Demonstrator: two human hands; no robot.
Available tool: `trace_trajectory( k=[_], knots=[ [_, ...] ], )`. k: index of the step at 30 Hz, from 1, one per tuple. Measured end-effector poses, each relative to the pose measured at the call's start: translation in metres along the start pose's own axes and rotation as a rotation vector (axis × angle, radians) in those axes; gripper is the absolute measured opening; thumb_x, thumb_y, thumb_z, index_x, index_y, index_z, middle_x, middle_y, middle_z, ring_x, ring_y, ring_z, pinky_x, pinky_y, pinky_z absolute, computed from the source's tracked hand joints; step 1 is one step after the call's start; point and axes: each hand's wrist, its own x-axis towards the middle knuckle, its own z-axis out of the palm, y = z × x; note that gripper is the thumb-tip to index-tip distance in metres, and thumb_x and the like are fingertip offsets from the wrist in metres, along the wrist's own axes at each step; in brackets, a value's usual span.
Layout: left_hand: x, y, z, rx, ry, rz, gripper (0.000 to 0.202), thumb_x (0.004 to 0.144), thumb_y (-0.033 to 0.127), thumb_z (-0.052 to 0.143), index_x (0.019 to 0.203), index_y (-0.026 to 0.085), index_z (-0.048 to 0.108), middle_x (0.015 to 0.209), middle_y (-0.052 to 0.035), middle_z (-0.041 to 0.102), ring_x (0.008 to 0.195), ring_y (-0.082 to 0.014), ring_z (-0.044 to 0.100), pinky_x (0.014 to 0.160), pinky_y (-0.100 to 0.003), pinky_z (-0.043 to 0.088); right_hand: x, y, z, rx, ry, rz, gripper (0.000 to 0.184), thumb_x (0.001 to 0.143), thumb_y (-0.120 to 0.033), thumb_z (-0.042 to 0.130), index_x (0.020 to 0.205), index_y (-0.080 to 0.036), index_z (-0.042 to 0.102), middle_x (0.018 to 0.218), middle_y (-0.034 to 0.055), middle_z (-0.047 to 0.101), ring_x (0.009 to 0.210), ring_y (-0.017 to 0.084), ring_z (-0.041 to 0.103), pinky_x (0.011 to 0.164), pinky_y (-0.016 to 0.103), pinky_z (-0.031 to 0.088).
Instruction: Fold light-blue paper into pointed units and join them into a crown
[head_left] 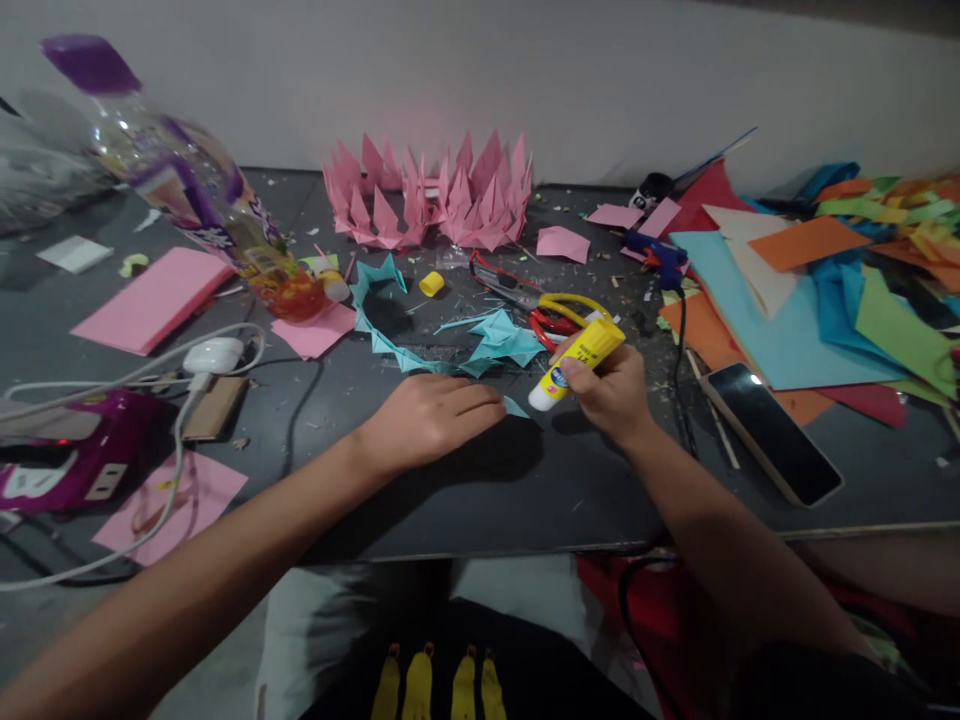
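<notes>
My right hand (611, 392) is closed round a yellow glue stick (577, 361), its white tip pointing down-left at a small teal paper piece (515, 407) on the dark table (480, 500). My left hand (435, 415) lies palm down with fingers together, pressing the paper flat beside that tip. A curved chain of folded teal paper points (420, 345) lies just beyond both hands. The glue stick's yellow cap (431, 284) sits loose behind the chain. A pink folded paper crown (431, 200) stands at the back.
Scissors with yellow and red handles (551, 310) lie by the glue stick. A phone (772, 432) and a heap of coloured paper sheets (825, 290) are at the right. A tilted plastic bottle (195, 190), pink paper stack (154, 298), charger cables (150, 370) and a magenta device (67, 450) fill the left.
</notes>
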Motion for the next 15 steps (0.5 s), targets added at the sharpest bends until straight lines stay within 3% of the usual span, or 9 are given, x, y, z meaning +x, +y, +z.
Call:
trace_trajectory(
  k=[6, 10, 15],
  knots=[
    [-0.018, 0.004, -0.001, -0.003, -0.087, 0.048, 0.028, 0.094, 0.01, 0.034, 0.095, 0.012, 0.062, 0.095, -0.0079, 0.07, 0.079, -0.0141, 0.064, 0.067, -0.023, 0.05, -0.007, -0.001, 0.009, -0.088, -0.231, 0.051, 0.022, 0.07, -0.038, 0.059, 0.061, -0.018, 0.059, 0.052, -0.001, 0.056, 0.048, 0.011, 0.049, 0.046, 0.024, 0.04],
    [-0.018, 0.005, 0.003, -0.012, -0.1, 0.06, 0.028, 0.094, 0.011, 0.034, 0.095, 0.01, 0.063, 0.093, -0.0082, 0.069, 0.08, -0.015, 0.063, 0.07, -0.024, 0.051, -0.01, -0.001, 0.015, -0.205, -0.401, -0.04, 0.025, 0.072, -0.04, 0.058, 0.063, -0.017, 0.057, 0.056, -0.0008, 0.055, 0.051, 0.011, 0.049, 0.051, 0.024, 0.038],
    [-0.017, 0.005, 0.004, 0.019, -0.146, 0.048, 0.032, 0.094, 0.011, 0.031, 0.092, 0.012, 0.063, 0.088, -0.0081, 0.068, 0.079, -0.0141, 0.061, 0.07, -0.024, 0.052, -0.01, -0.002, 0.021, -0.262, -0.481, -0.123, 0.025, 0.076, -0.04, 0.054, 0.066, -0.017, 0.054, 0.059, -0.001, 0.053, 0.053, 0.01, 0.046, 0.052, 0.023, 0.035]
  ],
)
